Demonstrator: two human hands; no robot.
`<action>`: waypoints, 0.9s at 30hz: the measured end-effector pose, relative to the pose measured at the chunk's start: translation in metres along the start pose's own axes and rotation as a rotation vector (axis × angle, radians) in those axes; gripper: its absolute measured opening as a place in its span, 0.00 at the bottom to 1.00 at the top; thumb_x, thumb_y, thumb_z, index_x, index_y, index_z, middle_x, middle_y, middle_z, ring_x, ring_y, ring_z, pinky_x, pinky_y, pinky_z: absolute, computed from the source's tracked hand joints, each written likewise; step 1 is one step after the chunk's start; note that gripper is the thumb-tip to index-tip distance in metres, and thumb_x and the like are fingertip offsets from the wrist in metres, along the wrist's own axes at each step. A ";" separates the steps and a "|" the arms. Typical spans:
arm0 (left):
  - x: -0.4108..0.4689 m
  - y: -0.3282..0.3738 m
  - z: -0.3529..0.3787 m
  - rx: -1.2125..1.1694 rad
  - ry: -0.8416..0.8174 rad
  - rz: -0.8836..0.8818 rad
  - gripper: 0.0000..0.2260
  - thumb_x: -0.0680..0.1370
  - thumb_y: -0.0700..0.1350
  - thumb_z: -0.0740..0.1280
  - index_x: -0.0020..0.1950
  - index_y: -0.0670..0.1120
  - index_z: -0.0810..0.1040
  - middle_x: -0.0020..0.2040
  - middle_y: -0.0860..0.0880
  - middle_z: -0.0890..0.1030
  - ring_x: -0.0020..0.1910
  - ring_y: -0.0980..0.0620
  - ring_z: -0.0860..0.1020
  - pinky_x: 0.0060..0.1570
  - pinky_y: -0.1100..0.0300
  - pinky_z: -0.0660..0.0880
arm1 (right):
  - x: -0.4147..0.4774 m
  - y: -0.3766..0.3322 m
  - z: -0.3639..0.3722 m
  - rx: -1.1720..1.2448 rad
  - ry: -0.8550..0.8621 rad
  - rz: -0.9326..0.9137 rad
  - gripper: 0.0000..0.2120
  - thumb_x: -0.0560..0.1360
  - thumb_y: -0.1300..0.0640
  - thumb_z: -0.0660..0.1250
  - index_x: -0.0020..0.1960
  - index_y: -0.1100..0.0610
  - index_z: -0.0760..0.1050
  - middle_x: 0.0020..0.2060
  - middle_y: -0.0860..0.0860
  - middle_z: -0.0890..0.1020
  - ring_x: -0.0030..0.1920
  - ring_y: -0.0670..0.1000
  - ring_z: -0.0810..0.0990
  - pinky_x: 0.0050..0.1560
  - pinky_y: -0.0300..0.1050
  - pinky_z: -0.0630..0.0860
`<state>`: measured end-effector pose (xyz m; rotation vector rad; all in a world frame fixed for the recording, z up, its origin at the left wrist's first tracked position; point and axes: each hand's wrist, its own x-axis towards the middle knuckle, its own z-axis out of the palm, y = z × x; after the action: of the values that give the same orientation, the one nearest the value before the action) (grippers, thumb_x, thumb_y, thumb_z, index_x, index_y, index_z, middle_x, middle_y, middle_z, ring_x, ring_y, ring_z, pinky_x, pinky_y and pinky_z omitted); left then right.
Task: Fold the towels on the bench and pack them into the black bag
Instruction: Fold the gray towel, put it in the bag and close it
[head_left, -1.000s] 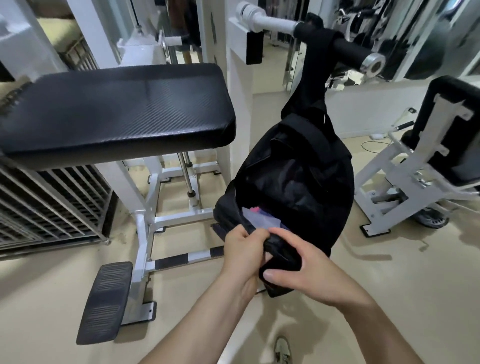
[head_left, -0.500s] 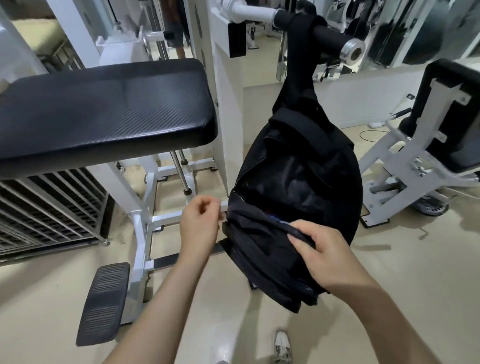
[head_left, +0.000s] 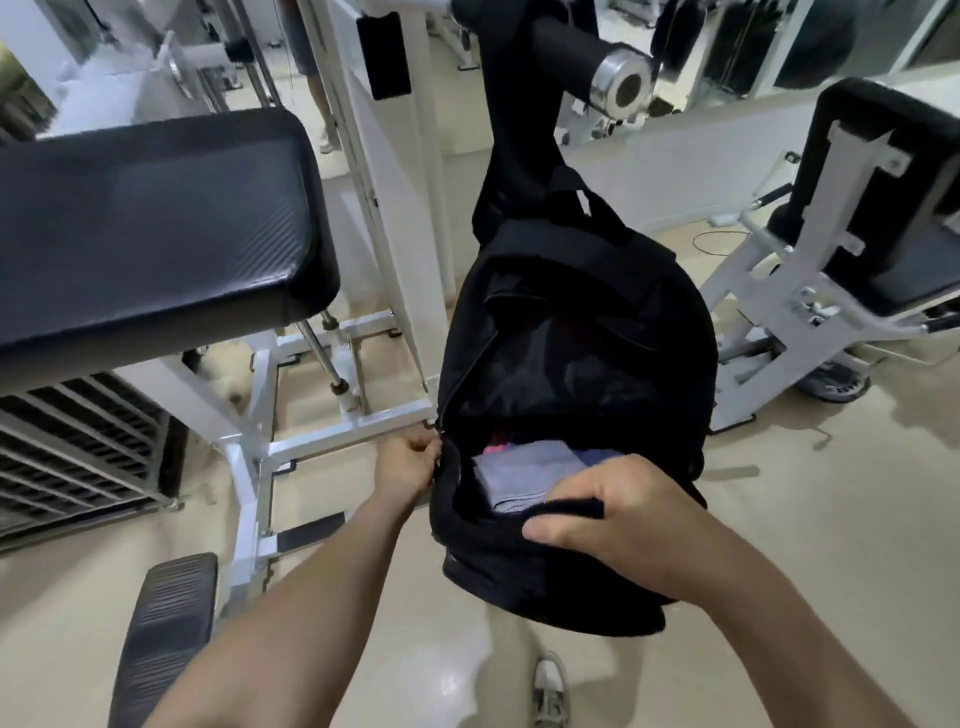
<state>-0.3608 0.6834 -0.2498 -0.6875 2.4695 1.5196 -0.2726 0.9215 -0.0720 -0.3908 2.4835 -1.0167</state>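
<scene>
Several folded towels (head_left: 524, 470) lay inside the hanging black bag (head_left: 571, 364), none on the bench (head_left: 145, 218), so only zipping seemed left: my left hand (head_left: 408, 462) pinched what looked like the zip pull (head_left: 439, 444), my right hand (head_left: 618, 512) gripped the bag's front rim.
</scene>
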 end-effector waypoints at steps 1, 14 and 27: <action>0.000 -0.001 0.003 0.034 0.035 0.023 0.07 0.77 0.38 0.65 0.46 0.42 0.83 0.38 0.47 0.82 0.34 0.58 0.78 0.36 0.66 0.70 | 0.002 0.005 -0.004 -0.045 0.053 -0.053 0.18 0.71 0.39 0.68 0.31 0.51 0.73 0.27 0.47 0.75 0.31 0.45 0.74 0.35 0.42 0.69; 0.024 0.051 0.024 -0.173 0.122 -0.077 0.10 0.80 0.43 0.64 0.54 0.45 0.63 0.44 0.43 0.77 0.26 0.47 0.79 0.31 0.54 0.81 | 0.027 0.032 -0.006 -0.270 0.432 -0.103 0.15 0.73 0.56 0.52 0.45 0.56 0.78 0.33 0.49 0.77 0.35 0.52 0.71 0.32 0.42 0.63; 0.035 0.037 0.012 0.078 0.117 -0.113 0.15 0.76 0.45 0.69 0.30 0.45 0.73 0.30 0.44 0.80 0.39 0.41 0.83 0.47 0.47 0.81 | 0.051 0.030 0.003 -0.439 0.229 0.075 0.18 0.75 0.35 0.60 0.54 0.46 0.76 0.45 0.45 0.81 0.53 0.47 0.77 0.47 0.43 0.72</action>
<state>-0.4101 0.6972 -0.2383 -0.9101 2.5100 1.3723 -0.3184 0.9196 -0.1101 -0.3215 2.9048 -0.5017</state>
